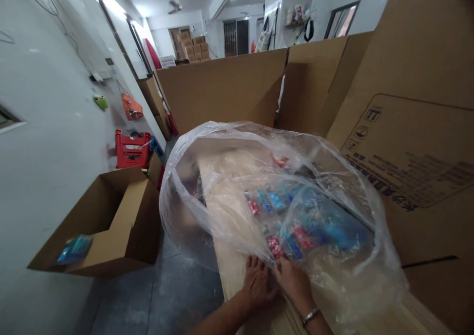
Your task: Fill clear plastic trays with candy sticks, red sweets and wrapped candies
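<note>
A large clear plastic bag (185,202) billows wide over a pale wooden tabletop (225,226). At its near edge, my right hand (294,281) pinches the gathered film, a metal bracelet on its wrist. Close beside it, my left hand (259,283) is closed at the same edge, its fingertips partly hidden. Through the film I see several small packs with red and blue parts, among them a red-and-white pack (274,246) just beyond my hands. Blue packaged items (333,229) lie further right, blurred by the film.
An open cardboard box (142,231) stands on the floor at left, with a blue-green packet (74,249) at its edge. A red plastic stool (132,150) is behind it. Tall cardboard panels (225,88) border the table's far side; a printed carton (418,108) rises at right.
</note>
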`<state>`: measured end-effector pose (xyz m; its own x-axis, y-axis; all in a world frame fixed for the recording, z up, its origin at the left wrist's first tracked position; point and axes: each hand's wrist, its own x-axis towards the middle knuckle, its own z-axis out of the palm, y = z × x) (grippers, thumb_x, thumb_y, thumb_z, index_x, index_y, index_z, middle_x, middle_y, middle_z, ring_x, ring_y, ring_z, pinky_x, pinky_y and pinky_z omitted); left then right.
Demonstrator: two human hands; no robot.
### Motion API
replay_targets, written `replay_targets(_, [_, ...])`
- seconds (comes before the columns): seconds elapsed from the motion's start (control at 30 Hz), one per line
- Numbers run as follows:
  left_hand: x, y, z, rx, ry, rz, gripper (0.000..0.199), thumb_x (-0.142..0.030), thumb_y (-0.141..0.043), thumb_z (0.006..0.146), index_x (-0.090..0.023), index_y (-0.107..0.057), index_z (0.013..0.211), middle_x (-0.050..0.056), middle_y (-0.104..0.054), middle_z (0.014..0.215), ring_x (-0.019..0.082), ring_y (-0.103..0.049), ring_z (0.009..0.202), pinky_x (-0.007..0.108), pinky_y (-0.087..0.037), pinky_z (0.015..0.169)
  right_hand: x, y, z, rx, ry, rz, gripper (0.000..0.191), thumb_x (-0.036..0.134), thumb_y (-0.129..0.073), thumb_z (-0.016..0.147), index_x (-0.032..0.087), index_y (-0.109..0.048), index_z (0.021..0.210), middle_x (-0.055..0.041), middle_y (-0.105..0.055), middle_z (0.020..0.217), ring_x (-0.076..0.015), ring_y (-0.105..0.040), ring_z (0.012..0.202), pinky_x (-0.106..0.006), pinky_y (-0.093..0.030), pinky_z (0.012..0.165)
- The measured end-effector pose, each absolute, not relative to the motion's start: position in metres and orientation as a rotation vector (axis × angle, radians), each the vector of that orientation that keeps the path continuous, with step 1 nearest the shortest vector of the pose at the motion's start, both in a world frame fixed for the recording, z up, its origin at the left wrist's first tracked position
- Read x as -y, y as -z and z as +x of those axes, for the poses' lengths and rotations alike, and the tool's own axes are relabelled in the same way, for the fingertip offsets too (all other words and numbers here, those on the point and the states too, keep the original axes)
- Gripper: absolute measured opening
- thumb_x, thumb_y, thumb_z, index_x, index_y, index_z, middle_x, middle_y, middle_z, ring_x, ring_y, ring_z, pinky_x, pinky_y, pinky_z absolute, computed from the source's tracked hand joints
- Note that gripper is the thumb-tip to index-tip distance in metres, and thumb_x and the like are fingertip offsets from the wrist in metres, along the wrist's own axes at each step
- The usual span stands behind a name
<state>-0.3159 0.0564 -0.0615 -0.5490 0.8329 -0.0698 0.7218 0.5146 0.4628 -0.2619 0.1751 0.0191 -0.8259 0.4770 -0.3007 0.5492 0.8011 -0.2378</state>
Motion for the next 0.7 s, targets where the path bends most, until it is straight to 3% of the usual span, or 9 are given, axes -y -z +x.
replay_targets(0.17, [-0.049,0.05,-0.316,-2.434,-0.515,1.319,0.061,-0.043,-0.056,0.074,-0.018,-0.047,0.129,0.014,-0.052,0.127,0.034,-0.042,0.117,0.053,-0.025,0.106,-0.173,-0.02,-0.26,-2.748,0.494,0.804,0.026,0.017,-0.038,0.092,0.015,-0.064,0.091,-0.0108,-0.071,0.087,-0.0216,-0.068,0.084,-0.026,-0.042,0.064])
replay_targets(0.37, [-0.033,0.045,-0.309,-2.339,-0.51,1.372,0.07,-0.048,-0.049,0.08,-0.023,-0.029,0.142,0.01,-0.037,0.145,0.033,-0.03,0.132,0.052,-0.02,0.11,-0.166,-0.018,-0.255,-2.776,0.551,0.839,0.027,0.014,-0.037,0.091,0.015,-0.062,0.102,-0.0097,-0.07,0.096,-0.0193,-0.066,0.089,-0.025,-0.044,0.07])
replay_targets(0.53, [-0.03,0.038,-0.309,-2.3,-0.472,1.342,0.063,-0.043,-0.044,0.084,-0.021,-0.03,0.142,0.011,-0.035,0.147,0.031,-0.027,0.135,0.05,-0.014,0.112,-0.158,-0.014,-0.246,-2.842,0.614,0.865,0.032,0.012,-0.039,0.09,0.015,-0.06,0.114,-0.0112,-0.067,0.106,-0.0185,-0.065,0.092,-0.024,-0.045,0.074])
replay_targets(0.7, [-0.024,0.042,-0.308,-2.293,-0.371,1.367,0.065,-0.036,-0.045,0.082,-0.018,-0.03,0.142,0.012,-0.035,0.147,0.03,-0.028,0.135,0.049,-0.016,0.112,-0.147,-0.013,-0.234,-2.973,0.647,0.861,0.035,0.011,-0.037,0.09,0.017,-0.058,0.117,-0.0104,-0.065,0.109,-0.0176,-0.063,0.096,-0.023,-0.045,0.078])
